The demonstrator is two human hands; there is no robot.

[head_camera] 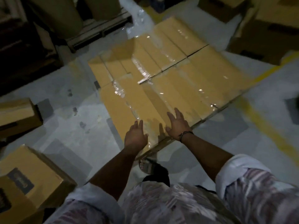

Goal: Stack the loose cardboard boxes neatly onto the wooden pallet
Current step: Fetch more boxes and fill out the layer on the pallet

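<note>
A flat layer of several tan cardboard boxes (169, 75), sealed with shiny clear tape, fills the middle of the view; whatever they rest on is hidden beneath them. My left hand (136, 135) hovers at the near corner box with fingers straight, holding nothing. My right hand (177, 122), a dark band on its wrist, lies flat with spread fingers on the top of that same near box. A loose box (32, 172) stands on the floor at my lower left. Another loose box (16, 113) sits at the left edge.
More cardboard boxes (265, 34) are piled at the upper right. An empty wooden pallet (100, 33) and dark stacked goods stand at the upper left. A yellow floor line (265, 120) runs along the right. My sandalled foot (145, 165) is just below the stack.
</note>
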